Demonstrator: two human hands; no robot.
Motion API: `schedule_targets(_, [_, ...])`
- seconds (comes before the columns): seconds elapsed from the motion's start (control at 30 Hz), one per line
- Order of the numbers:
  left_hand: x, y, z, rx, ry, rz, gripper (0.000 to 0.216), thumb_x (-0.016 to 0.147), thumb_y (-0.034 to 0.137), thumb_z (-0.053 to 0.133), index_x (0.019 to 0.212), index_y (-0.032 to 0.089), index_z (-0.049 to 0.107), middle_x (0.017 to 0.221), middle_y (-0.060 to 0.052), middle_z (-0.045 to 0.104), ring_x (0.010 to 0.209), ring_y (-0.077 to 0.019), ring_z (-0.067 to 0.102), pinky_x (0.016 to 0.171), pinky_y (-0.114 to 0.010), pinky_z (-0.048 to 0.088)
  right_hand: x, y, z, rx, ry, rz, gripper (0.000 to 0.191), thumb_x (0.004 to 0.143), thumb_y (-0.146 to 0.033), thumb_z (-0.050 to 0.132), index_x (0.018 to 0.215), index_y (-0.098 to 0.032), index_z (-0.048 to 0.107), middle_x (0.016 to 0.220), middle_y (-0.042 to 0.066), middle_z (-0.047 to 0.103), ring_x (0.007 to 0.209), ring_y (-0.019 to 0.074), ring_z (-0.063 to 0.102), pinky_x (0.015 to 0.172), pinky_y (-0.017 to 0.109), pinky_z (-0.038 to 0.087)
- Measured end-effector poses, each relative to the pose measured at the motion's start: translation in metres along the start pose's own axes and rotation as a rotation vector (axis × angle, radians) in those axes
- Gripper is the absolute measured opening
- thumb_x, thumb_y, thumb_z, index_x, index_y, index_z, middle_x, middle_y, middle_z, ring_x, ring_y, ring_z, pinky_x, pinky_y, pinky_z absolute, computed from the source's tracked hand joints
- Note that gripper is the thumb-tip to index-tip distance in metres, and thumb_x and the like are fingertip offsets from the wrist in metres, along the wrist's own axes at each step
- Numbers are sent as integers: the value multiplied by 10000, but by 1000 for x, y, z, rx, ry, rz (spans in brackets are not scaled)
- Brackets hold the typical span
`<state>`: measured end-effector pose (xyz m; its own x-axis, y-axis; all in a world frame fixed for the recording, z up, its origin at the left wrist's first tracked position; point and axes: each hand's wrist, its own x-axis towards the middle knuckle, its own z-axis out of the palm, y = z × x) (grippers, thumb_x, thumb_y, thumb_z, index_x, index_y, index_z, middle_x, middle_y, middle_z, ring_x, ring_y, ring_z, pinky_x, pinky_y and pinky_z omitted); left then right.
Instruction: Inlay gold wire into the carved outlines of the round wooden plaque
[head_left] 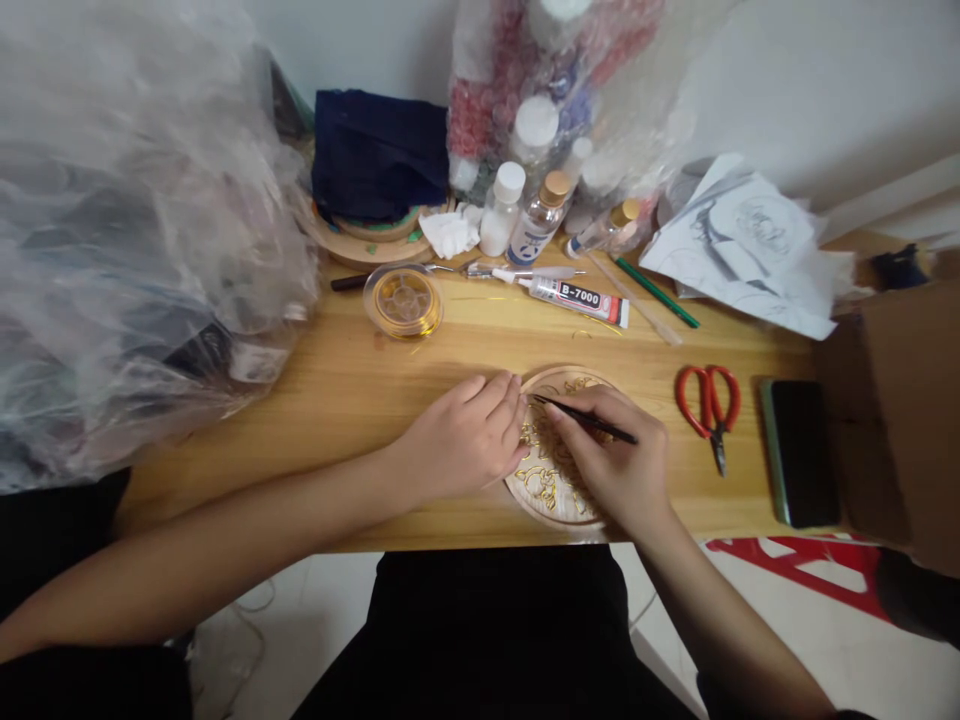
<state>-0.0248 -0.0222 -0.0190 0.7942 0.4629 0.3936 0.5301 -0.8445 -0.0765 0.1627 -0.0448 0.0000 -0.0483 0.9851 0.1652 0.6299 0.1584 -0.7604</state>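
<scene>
A round wooden board (559,519) lies near the table's front edge, with gold wire shaped into curling outlines (541,486) across its face. My left hand (472,430) is closed against the board's left edge, fingers bent and close together. Between the thumb and fingers of my right hand (622,450) is a pair of black tweezers (604,426), held like a pen. The tips point left at the upper part of the board, close to my left fingertips. Both hands cover part of the wirework. Whether the tips pinch a wire is too small to tell.
Red-handled pliers (709,405) and a phone (801,452) lie to the right. Behind the board are a glue tube (577,298), a gold wire spool (405,302), a green stick (658,293) and several bottles (536,222). A big plastic bag (142,240) fills the left.
</scene>
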Motion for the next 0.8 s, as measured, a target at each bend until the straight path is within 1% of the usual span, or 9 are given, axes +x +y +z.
schedule_targets(0.33, [0,-1,-1,28,-9,11,389,962,336,478,1054,9,667,1086,-181,706,1048,-260,661,862,-345,511,-1,3,-3,32,-19,22,50,828,-208,655,855,-207,697,804,22,712,751,153,658,680,303,535])
schedule_targets(0.57, [-1,0,-1,-36,-11,3,377,955,306,507,1073,-24,646,1105,-222,687,1062,-285,655,876,-374,499,0,3,-3,10,-9,-20,41,830,-185,643,828,-201,680,767,18,698,707,147,646,640,299,527])
schedule_targets(0.8, [-2,-2,-1,-83,-8,-21,385,954,314,480,1077,-12,644,1120,-207,686,1069,-283,655,901,-373,508,3,6,-6,28,-42,-32,35,821,-181,656,825,-196,688,768,25,704,720,153,650,649,298,526])
